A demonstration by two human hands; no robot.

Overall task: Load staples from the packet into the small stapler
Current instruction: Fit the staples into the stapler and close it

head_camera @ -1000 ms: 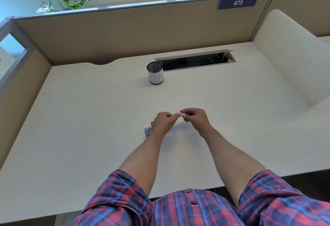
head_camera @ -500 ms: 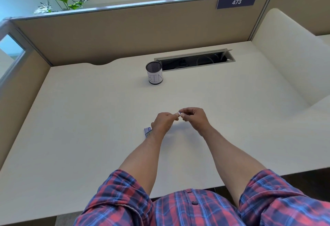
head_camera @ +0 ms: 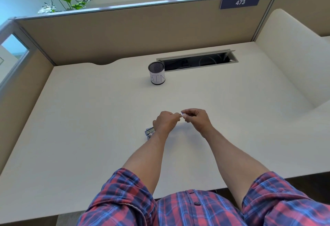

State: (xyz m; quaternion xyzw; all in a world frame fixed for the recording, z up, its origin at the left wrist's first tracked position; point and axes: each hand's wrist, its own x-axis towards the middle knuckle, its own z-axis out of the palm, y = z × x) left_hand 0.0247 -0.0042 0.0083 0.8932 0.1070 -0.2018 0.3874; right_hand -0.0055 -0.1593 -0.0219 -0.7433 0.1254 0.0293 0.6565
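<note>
My left hand (head_camera: 166,121) and my right hand (head_camera: 196,118) meet a little above the middle of the desk. Both pinch a tiny white and blue thing between their fingertips, which looks like the staple packet (head_camera: 181,114); most of it is hidden by my fingers. The small blue and silver stapler (head_camera: 149,131) lies on the desk just left of my left wrist, which covers part of it. Neither hand touches the stapler.
A black mesh cup labelled BIN (head_camera: 156,73) stands at the back of the cream desk (head_camera: 89,136). Behind it is an open cable slot (head_camera: 196,59). Beige partition walls close the back and left; a curved panel rises at the right.
Both hands stay together pinching the small packet; only the fingers shift slightly. The stapler has not moved.
</note>
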